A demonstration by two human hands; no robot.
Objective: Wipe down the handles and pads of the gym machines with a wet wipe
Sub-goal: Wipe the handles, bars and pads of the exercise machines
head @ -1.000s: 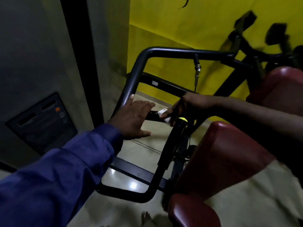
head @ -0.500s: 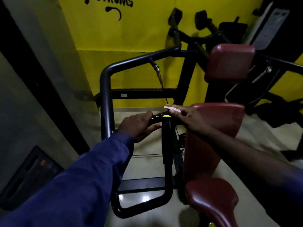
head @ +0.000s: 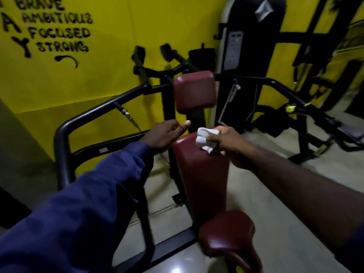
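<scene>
A dark red back pad (head: 202, 178) of a black gym machine runs down the middle of the view, with a red head pad (head: 195, 91) above it and a red seat (head: 228, 235) below. My right hand (head: 226, 144) pinches a crumpled white wet wipe (head: 205, 139) at the top edge of the back pad. Left of the pad's top, my left hand (head: 167, 134) hovers with relaxed fingers and the thumb out, holding nothing. The machine's black arm bar (head: 92, 113) curves away at the left.
A yellow wall with black lettering (head: 59, 26) stands behind. A black weight stack tower (head: 248, 46) rises at the back right. Another black machine with yellow fittings (head: 307, 115) stands at the right. Pale tiled floor (head: 285, 194) lies around the machine.
Both hands left the black handle with the yellow cap. My right hand carried the wipe to the top of the back pad, and my left hand let go of the handle.
</scene>
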